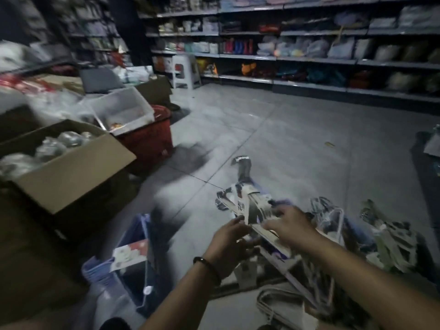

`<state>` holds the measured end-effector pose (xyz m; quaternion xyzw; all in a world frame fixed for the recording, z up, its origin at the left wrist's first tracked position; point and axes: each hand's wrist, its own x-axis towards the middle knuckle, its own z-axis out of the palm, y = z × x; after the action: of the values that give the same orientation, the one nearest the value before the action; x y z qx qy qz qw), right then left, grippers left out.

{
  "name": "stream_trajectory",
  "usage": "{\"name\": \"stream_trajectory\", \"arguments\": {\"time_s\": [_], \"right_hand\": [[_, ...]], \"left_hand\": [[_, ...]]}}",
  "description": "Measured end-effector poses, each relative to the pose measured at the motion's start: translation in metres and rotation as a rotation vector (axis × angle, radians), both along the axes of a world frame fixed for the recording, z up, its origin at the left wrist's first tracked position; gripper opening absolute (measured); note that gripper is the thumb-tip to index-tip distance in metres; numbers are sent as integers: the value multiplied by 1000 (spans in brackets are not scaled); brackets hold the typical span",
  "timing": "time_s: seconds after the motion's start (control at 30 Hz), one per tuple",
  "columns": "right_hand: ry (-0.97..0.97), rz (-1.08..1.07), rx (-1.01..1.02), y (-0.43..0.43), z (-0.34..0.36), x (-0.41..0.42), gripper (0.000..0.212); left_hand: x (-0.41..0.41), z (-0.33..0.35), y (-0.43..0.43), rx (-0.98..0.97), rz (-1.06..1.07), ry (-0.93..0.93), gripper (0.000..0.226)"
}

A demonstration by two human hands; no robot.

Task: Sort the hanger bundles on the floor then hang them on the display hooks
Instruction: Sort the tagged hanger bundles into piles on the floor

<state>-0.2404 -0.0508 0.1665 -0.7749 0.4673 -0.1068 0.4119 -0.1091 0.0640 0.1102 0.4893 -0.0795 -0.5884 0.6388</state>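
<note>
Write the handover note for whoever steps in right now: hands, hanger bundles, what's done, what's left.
Left hand: seems to grip the near edge of a hanger bundle lying on the floor.
Right hand: fingers spread over the same bundle; blur hides whether it grips.
Other bundles: heaped on the floor to the right, with more at the bottom of the view.
Done: sorting has begun; no bundle is seen hung, and the display hooks are not in view.
Left: finish sorting the heap, then hang every bundle.
</note>
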Motion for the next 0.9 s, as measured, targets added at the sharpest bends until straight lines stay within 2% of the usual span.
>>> {"name": "stream_trajectory", "arguments": {"time_s": [0.07, 0.17, 0.23, 0.27, 0.33, 0.4, 0.47, 0.5, 0.53, 0.6, 0.67, 0.73, 0.8, 0.9], "right_hand": [[37, 138, 57, 14, 20, 36, 24], [122, 328, 168, 30, 21, 87, 28], [176, 368, 166, 39, 6, 119, 31], [173, 362, 167, 44, -6, 134, 31], [119, 328, 224, 54, -35, 161, 30], [117, 300, 223, 66, -66, 185, 32], [168, 307, 104, 74, -107, 207, 38], [209, 319, 40, 79, -127, 219, 43], [249, 332, -21, 85, -147, 232, 46], [292, 329, -109, 96, -182, 256, 47], [340, 308, -168, 102, -214, 277, 42], [382, 283, -185, 104, -245, 293, 43], [446, 300, -168, 105, -275, 301, 39], [573, 441, -81, 114, -312, 312, 39]], "left_hand": [[26, 10, 17, 28, 76, 107, 28], [64, 4, 38, -10, 116, 137, 42], [87, -6, 49, -36, 121, 120, 41], [100, -13, 53, -28, 111, 59, 37], [131, -44, 64, 111, 99, -153, 35], [162, -86, 77, 373, 115, -577, 38], [183, -132, 92, 685, 57, -1071, 41], [189, -152, 99, 816, 26, -1214, 47], [193, -170, 105, 893, 5, -1272, 55], [198, -195, 118, 917, -10, -1278, 76], [201, -218, 127, 834, 33, -1234, 94], [199, -233, 133, 780, 14, -1252, 102], [201, -244, 136, 759, 36, -1280, 98], [206, -261, 140, 713, 186, -1365, 68]]}}
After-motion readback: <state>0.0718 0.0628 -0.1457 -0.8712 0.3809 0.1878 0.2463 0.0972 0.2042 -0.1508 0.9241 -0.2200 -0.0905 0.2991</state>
